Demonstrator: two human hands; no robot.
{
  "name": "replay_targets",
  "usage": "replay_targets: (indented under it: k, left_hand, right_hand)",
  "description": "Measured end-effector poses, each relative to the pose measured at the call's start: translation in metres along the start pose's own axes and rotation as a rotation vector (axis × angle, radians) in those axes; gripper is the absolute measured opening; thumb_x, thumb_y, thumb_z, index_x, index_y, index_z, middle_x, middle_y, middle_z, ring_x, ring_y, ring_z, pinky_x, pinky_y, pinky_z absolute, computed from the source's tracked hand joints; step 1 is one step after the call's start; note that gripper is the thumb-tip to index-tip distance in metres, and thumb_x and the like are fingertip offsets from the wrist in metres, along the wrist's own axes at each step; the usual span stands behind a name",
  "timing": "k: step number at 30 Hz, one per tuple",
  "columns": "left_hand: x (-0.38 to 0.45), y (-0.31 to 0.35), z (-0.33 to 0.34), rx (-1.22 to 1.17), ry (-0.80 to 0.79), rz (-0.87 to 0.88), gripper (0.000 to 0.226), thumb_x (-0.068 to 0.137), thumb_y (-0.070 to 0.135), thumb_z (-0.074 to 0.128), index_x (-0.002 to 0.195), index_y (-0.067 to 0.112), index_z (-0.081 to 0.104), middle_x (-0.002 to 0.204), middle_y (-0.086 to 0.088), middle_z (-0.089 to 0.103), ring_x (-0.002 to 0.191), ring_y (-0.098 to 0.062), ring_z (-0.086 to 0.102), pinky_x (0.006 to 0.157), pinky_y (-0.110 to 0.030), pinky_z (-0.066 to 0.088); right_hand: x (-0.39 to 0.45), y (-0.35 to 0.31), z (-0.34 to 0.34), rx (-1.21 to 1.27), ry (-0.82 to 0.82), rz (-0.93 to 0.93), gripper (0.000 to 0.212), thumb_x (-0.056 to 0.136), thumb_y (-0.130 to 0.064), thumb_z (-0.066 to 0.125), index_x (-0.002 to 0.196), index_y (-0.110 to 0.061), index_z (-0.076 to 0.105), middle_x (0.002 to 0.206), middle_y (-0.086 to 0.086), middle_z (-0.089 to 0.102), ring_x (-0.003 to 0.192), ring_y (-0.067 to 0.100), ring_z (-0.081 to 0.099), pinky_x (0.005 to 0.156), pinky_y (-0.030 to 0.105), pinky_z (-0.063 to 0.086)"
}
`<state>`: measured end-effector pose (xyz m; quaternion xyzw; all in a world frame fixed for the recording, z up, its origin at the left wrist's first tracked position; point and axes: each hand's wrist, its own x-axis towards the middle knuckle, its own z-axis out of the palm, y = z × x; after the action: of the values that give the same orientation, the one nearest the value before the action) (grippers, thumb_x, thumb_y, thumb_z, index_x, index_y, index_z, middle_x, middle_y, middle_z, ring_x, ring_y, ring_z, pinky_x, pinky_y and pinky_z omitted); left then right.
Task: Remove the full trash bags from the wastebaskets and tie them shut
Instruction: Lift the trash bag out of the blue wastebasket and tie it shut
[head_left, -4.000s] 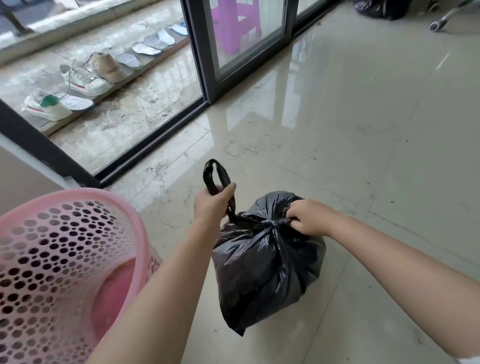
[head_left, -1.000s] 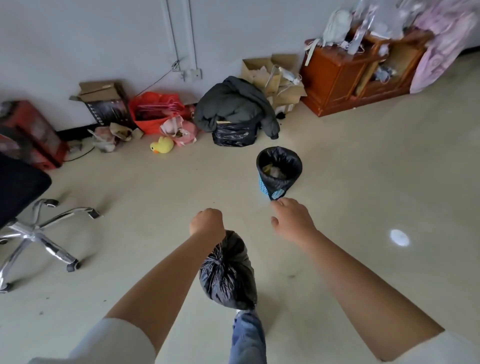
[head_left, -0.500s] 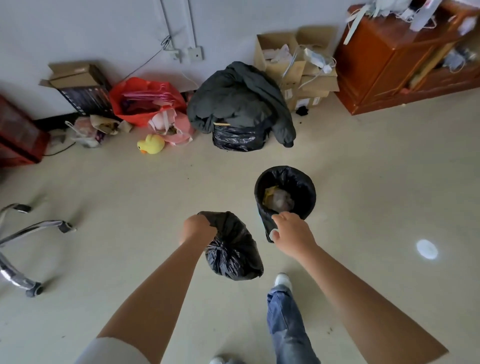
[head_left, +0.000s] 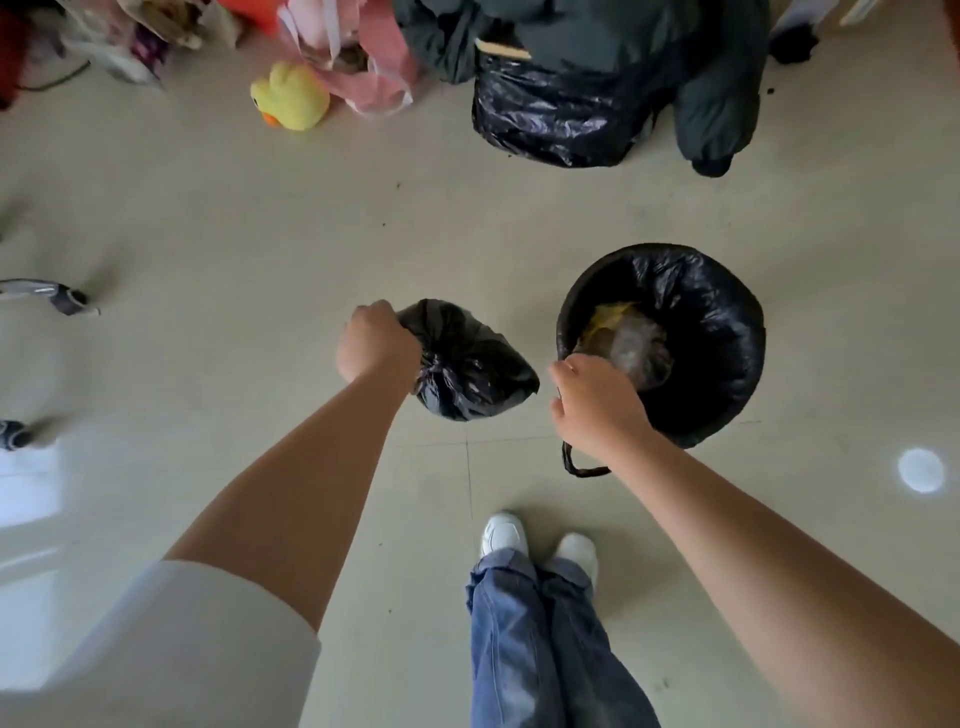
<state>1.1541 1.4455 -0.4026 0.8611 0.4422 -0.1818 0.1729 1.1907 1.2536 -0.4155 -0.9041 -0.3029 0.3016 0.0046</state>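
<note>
My left hand grips the knotted top of a small full black trash bag, which hangs above the floor. To its right stands a wastebasket lined with a black trash bag, with yellow and clear rubbish inside. My right hand is at the liner's near rim, fingers curled over the edge. One black handle loop of the liner hangs below that hand.
Clutter lies along the far side: a yellow duck toy, a pink bag, a big black bag under a dark coat. A chair leg is at the left. My feet stand just behind the basket.
I have walked up to the lined wastebasket while carrying the tied bag in my left hand. My right hand has come down onto the liner's near rim.
</note>
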Motion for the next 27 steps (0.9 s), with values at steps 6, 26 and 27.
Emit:
replay_targets:
  k: [6, 26, 27]
  left_hand:
    - [0.005, 0.013, 0.053, 0.09, -0.165, 0.072, 0.028, 0.085, -0.004, 0.045, 0.107, 0.0, 0.06, 0.112, -0.017, 0.061, 0.104, -0.034, 0.06, 0.076, -0.037, 0.05]
    - [-0.188, 0.09, 0.156, 0.013, -0.357, 0.034, 0.036, 0.09, 0.008, 0.043, 0.125, 0.008, 0.051, 0.128, -0.011, 0.052, 0.123, -0.027, 0.045, 0.096, -0.037, 0.042]
    - [-0.202, 0.094, 0.164, 0.016, -0.365, 0.02, 0.036, 0.09, 0.009, 0.043, 0.126, 0.008, 0.05, 0.128, -0.011, 0.052, 0.123, -0.027, 0.044, 0.097, -0.037, 0.042]
  right_hand:
    - [0.036, 0.003, 0.015, -0.001, -0.059, 0.001, 0.026, 0.092, -0.016, 0.039, 0.114, -0.004, 0.047, 0.117, 0.012, 0.052, 0.114, 0.03, 0.046, 0.086, 0.038, 0.043]
    - [-0.08, 0.178, 0.039, -0.118, -0.144, 0.037, 0.029, 0.092, -0.017, 0.043, 0.117, -0.003, 0.049, 0.121, 0.016, 0.053, 0.113, 0.035, 0.049, 0.086, 0.04, 0.045]
    - [-0.089, 0.188, 0.046, -0.129, -0.165, 0.03, 0.028, 0.092, -0.017, 0.043, 0.116, -0.003, 0.049, 0.121, 0.016, 0.053, 0.114, 0.034, 0.048, 0.086, 0.039, 0.044]
